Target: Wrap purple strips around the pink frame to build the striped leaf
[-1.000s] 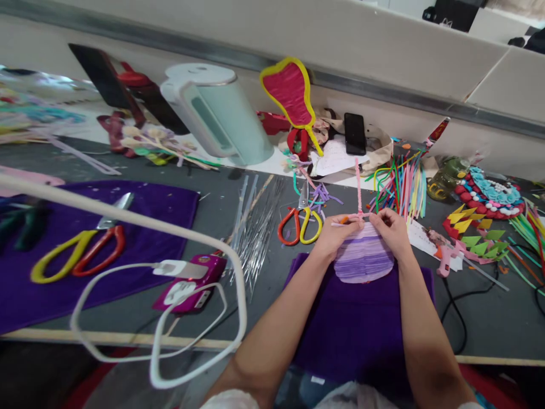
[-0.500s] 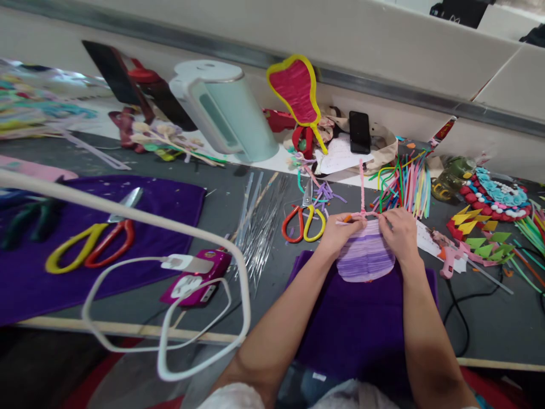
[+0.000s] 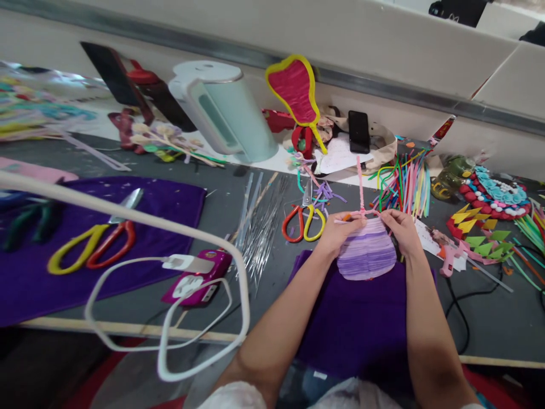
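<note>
My left hand (image 3: 337, 237) and my right hand (image 3: 399, 232) both grip the top edge of a purple striped, rounded craft piece (image 3: 367, 254). It rests over a dark purple cloth (image 3: 357, 329) in front of me. A twisted pink pipe cleaner (image 3: 360, 187) sticks up from the top of the piece, between my fingertips. Its short ends spread sideways under my fingers.
Red and yellow scissors (image 3: 303, 221) lie left of my hands, beside thin silver wires (image 3: 259, 227). Coloured pipe cleaners (image 3: 404, 182), a pink glue gun (image 3: 448, 258) and foam shapes (image 3: 481, 233) lie to the right. A white cable (image 3: 170, 227), pink device (image 3: 196, 278), larger scissors (image 3: 91, 250) and kettle (image 3: 225, 111) are at left.
My right hand's fingers have shifted slightly along the top of the purple piece. The view moved a little to the left compared with the earliest frame.
</note>
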Available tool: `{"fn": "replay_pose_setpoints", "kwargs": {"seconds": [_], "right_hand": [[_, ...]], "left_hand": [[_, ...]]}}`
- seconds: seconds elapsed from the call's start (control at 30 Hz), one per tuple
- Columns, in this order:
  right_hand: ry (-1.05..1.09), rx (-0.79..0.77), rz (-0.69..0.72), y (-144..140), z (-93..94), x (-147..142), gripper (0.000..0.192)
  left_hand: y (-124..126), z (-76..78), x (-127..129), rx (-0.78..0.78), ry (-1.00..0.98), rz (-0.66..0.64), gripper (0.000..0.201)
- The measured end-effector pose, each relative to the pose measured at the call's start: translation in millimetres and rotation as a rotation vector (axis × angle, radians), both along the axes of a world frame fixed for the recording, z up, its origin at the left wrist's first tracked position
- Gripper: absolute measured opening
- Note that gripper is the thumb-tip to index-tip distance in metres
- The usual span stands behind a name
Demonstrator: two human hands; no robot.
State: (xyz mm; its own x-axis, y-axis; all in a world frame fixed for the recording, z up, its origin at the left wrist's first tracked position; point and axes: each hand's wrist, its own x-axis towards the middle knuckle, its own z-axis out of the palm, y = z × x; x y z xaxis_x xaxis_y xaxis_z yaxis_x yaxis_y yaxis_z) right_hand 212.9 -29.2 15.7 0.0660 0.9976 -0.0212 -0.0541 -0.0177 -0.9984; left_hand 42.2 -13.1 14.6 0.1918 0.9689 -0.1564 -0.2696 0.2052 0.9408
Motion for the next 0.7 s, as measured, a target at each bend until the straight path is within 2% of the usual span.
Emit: {"fn": "replay_pose_setpoints", "kwargs": {"seconds": [0.27,0.53,0.7], "right_hand": [[0.383,-0.190,0.129,0.4,-3.6,-0.6,0.023],[0.571,-0.284,0.232,6.8,-18.5,-1.0,0.020],[0.573,-0.277,0.187,5.1,-16.5,0.9,0.015]], "left_hand": [[1.8,-4.7,-3.2,-0.043,-0.080,-0.081,0.028],[1.5,-4.9,-4.4,-0.067,-0.124,-0.141,0.028],[1.5,-1.5,-5.8,-0.102,-0.127,-0.130,0.030]]}}
